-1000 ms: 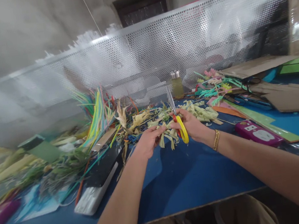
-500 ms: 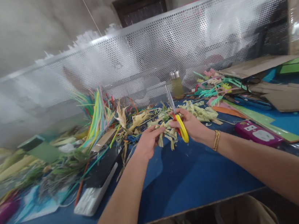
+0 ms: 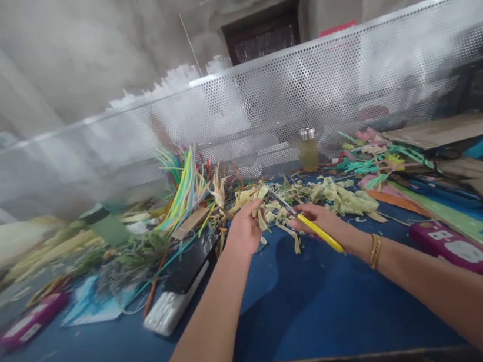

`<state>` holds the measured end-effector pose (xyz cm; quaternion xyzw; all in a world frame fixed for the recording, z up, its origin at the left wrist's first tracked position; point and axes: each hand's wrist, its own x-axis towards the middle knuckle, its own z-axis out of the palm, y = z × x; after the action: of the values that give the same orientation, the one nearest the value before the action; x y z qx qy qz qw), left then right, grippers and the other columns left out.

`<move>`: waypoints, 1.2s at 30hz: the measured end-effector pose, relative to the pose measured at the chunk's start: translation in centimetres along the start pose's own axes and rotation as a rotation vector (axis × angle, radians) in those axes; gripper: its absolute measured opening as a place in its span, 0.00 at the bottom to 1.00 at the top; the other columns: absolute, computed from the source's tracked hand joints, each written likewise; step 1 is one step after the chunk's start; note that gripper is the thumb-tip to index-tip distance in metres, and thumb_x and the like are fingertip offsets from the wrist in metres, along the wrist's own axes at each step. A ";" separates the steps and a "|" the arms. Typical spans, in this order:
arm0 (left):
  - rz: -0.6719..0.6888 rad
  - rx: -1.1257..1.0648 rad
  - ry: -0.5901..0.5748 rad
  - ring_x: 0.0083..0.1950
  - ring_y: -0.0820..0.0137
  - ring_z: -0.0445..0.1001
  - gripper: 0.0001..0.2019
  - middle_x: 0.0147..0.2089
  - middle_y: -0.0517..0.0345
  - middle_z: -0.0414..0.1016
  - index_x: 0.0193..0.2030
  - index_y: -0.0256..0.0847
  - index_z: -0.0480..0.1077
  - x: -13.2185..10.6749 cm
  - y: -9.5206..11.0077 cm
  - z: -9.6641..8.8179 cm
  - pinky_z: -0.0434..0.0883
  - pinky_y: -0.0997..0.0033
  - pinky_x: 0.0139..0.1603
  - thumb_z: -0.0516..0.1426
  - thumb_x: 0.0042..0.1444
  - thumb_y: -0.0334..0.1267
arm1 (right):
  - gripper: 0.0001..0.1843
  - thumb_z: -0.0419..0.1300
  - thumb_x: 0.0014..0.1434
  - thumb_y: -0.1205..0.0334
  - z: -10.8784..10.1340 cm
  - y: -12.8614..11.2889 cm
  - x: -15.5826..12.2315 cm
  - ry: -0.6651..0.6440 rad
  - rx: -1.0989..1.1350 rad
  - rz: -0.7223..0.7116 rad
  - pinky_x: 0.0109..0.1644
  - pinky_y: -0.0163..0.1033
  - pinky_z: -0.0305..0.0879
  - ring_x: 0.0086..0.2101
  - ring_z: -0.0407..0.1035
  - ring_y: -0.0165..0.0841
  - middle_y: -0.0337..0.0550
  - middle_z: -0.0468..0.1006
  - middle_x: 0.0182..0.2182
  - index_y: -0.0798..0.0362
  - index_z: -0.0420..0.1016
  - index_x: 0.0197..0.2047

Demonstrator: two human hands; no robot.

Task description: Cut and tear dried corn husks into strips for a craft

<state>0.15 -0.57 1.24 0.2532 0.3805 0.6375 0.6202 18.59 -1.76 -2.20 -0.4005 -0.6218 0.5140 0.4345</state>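
One purple pack (image 3: 35, 321), then one black phone (image 3: 192, 264). The left hand (image 3: 244, 228) has its fingers curled round one pale strip (image 3: 261, 220), near one pair of scissors (image 3: 319, 233) gripped in the right hand (image 3: 332, 222)'s bent fingers. One more purple pack (image 3: 458, 250). Bare table (image 3: 296, 322) reaches the near edge below both hands.
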 end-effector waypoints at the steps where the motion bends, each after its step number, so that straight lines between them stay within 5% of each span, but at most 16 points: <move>1: -0.006 0.002 -0.003 0.25 0.77 0.70 0.06 0.25 0.61 0.72 0.30 0.36 0.71 0.0 0.0 0.0 0.68 0.78 0.25 0.62 0.44 0.27 | 0.27 0.69 0.45 0.48 0.0 0.0 0.0 -0.011 -0.007 -0.001 0.24 0.31 0.57 0.22 0.62 0.25 0.37 0.72 0.25 0.53 0.75 0.46; 25: 0.000 0.143 -0.089 0.24 0.76 0.69 0.07 0.25 0.62 0.72 0.29 0.37 0.72 0.1 -1.0 -0.2 0.66 0.77 0.23 0.65 0.42 0.32 | 0.24 0.69 0.44 0.46 0.3 -0.1 0.1 -0.039 -0.024 0.074 0.17 0.28 0.55 0.16 0.58 0.20 0.36 0.71 0.22 0.54 0.75 0.39; 30: 0.011 0.118 -0.073 0.24 0.77 0.69 0.09 0.24 0.64 0.71 0.29 0.38 0.71 0.3 -1.0 -0.3 0.65 0.77 0.25 0.66 0.40 0.32 | 0.21 0.68 0.45 0.46 0.7 -0.1 0.0 0.020 0.044 0.059 0.16 0.29 0.54 0.15 0.57 0.22 0.34 0.69 0.19 0.52 0.73 0.36; 36: -0.028 0.161 -0.206 0.26 0.75 0.71 0.15 0.28 0.61 0.74 0.33 0.38 0.71 0.4 -1.5 -0.3 0.68 0.75 0.28 0.69 0.39 0.36 | 0.27 0.71 0.42 0.51 0.3 0.4 0.4 0.150 0.273 -0.055 0.23 0.31 0.63 0.23 0.66 0.27 0.33 0.71 0.25 0.49 0.67 0.44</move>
<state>0.74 -0.36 -0.22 0.3609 0.3681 0.5670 0.6425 18.20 -1.40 -2.54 -0.3580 -0.5228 0.5504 0.5437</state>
